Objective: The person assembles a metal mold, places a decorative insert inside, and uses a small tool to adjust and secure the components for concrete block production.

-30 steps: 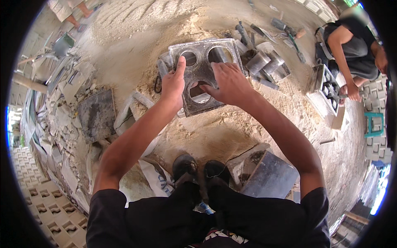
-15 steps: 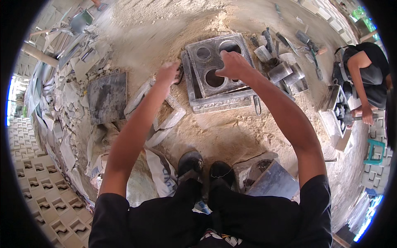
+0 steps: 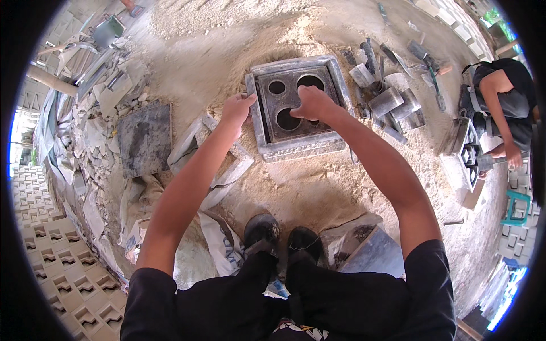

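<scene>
A square grey metal mould frame (image 3: 302,149) with a patterned outer side sits on the dusty ground ahead of me. Inside it lies a dark metal plate (image 3: 272,125) pierced with round holes of different sizes. My right hand (image 3: 316,105) grips the plate between its holes; the thumb points toward the front-left hole and the fingers are partly hidden. At the frame's left edge my left hand (image 3: 235,113) is closed, thumb against the rim, and its other fingers are mostly out of sight.
Right of the frame lie metal cylinders (image 3: 385,101) and tools. Rubble (image 3: 91,131) and a dark square slab (image 3: 144,139) are on the left. A stone block (image 3: 372,250) stands by my boots. At far right another person (image 3: 500,96) works beside a metal mould (image 3: 463,153).
The holed plate sat tilted and higher over the frame; now it rests lower, within the rim. My right hand came down with it, and my left hand shifted slightly right against the rim.
</scene>
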Tool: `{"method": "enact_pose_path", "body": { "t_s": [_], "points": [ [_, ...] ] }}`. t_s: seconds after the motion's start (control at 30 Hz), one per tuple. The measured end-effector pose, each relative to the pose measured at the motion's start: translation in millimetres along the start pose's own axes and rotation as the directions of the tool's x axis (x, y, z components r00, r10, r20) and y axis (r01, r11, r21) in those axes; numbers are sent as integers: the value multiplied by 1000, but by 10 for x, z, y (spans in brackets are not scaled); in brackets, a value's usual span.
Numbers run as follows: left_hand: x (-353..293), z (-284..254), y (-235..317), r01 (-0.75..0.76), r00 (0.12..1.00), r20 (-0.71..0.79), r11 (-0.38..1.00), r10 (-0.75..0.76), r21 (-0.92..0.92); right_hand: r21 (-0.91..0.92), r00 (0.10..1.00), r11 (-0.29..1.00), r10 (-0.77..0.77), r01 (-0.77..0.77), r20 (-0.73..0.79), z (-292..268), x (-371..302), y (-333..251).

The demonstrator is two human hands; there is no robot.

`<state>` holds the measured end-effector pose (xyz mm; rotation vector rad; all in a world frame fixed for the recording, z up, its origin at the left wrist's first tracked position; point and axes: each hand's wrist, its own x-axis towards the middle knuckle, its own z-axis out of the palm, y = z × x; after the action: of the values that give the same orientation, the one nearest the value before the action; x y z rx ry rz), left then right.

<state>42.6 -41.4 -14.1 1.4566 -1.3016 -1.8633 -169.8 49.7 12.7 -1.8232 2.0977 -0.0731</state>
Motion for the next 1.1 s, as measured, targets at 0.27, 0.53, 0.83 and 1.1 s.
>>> {"method": "enact_pose_path", "body": {
  "t_s": [0.27,0.53,0.83,1.1],
  "points": [
    [-46,-9,33,6,999,55,999,-4,-34,40,994,998,36,-41,107,287,151,167],
    [-71,-31,69,40,995,91,997,-35,-59,81,996,996,15,-22,90,421,198,193],
    [-54,-82,101,67,993,99,997,-64,-29,-123,960,992,-67,34,-273,189,83,-6],
    [-162,100,-13,-122,989,-74,987,130,107,219,857,975,142,-35,-496,-473,-225,652]
  ]
}}
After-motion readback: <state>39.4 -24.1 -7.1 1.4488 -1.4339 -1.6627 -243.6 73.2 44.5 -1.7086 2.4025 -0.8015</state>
